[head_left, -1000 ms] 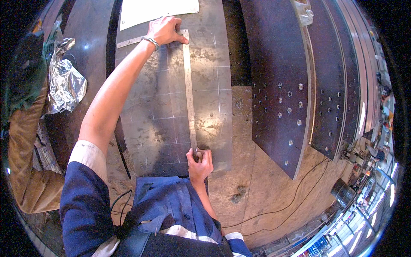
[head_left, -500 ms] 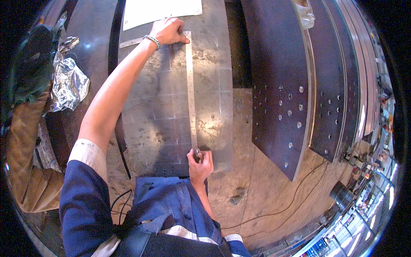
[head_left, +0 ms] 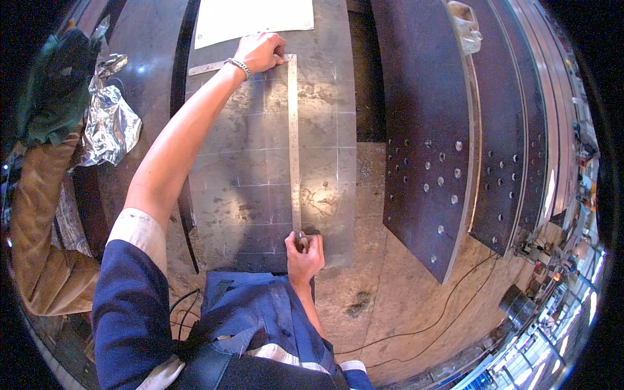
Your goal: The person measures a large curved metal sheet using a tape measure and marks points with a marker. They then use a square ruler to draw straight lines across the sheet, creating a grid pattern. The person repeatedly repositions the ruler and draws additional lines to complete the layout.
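Observation:
A long steel square (head_left: 293, 130) lies flat on a grey steel plate (head_left: 240, 175) scored with faint light lines. Its long leg runs from the far corner toward me, and its short leg points left. My left hand (head_left: 261, 53) is closed at the short leg beside the corner, with the fingers pressed on it. At the near end of the long leg, my right hand (head_left: 304, 257) is closed around a short, slim tool (head_left: 302, 242), mostly hidden by the fingers. The tool's tip is by the square's edge.
A white sheet (head_left: 253, 19) lies at the plate's far end. Crumpled silver foil (head_left: 112, 123) is at the left, near another person's brown-clad leg (head_left: 45, 240). Dark drilled steel plates (head_left: 429, 117) stand to the right. Cables (head_left: 448, 318) cross the floor, and a dark drum (head_left: 518, 305) stands beyond.
The whole view has shifted slightly, so the plate and square sit a little lower and further right. Both hands stay at about the same ends of the square.

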A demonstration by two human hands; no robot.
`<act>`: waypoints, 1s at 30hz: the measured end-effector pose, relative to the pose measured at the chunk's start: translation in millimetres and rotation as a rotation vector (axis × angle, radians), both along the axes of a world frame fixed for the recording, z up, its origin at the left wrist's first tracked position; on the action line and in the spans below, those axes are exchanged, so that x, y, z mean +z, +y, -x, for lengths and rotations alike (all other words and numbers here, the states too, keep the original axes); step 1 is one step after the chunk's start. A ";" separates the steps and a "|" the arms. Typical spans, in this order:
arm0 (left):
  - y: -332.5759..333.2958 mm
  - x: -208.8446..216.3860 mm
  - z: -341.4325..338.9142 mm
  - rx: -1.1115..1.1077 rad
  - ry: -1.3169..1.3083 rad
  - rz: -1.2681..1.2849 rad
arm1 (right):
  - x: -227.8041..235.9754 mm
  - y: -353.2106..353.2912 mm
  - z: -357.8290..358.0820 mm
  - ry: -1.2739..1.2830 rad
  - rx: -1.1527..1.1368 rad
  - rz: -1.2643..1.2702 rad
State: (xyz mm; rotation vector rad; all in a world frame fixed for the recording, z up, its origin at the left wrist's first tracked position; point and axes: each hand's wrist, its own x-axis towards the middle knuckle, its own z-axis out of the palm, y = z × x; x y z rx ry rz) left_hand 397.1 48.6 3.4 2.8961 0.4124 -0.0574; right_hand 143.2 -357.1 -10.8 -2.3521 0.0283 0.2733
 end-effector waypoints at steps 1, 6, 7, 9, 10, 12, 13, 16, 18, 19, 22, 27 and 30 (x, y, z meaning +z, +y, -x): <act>-0.2 -0.9 0.3 0.013 -0.004 0.005 | -1.2 0.6 -0.7 -0.030 -0.003 -0.020; -3.7 -5.5 2.0 0.021 -0.017 0.002 | -2.1 -1.7 -0.1 -0.059 0.014 -0.023; -3.7 -6.9 3.8 0.019 -0.041 0.005 | -1.0 -1.7 -0.7 -0.052 0.018 -0.019; -3.2 -8.9 4.6 0.014 -0.061 0.002 | 1.9 -1.0 -2.4 -0.040 0.026 -0.010; -3.2 -7.9 4.6 0.012 -0.056 -0.004 | 1.8 -1.6 -2.1 -0.044 0.032 -0.005; -4.9 -6.5 4.3 0.009 -0.053 -0.003 | 1.3 -2.6 -1.4 -0.053 0.043 0.005; -5.5 -8.0 3.8 0.008 -0.051 0.002 | 1.7 -0.8 -1.3 -0.067 0.023 -0.021; -4.1 -9.9 4.6 0.017 -0.072 0.012 | 3.9 4.4 -3.0 -0.091 -0.014 -0.071; -4.0 -10.4 5.6 0.024 -0.091 0.017 | 4.3 4.0 -3.3 -0.081 -0.005 -0.067; -4.3 -9.9 5.3 0.023 -0.096 0.017 | 4.2 3.8 -3.2 -0.080 -0.008 -0.072; -5.7 -8.6 3.5 0.034 -0.081 0.028 | 2.1 3.4 -2.2 -0.083 -0.013 -0.080; -7.1 -11.2 5.9 0.015 -0.069 -0.026 | 2.2 2.9 -2.2 -0.062 -0.015 -0.093; -5.4 -13.5 8.1 0.005 -0.082 -0.008 | 2.7 3.0 -2.7 -0.059 -0.005 -0.069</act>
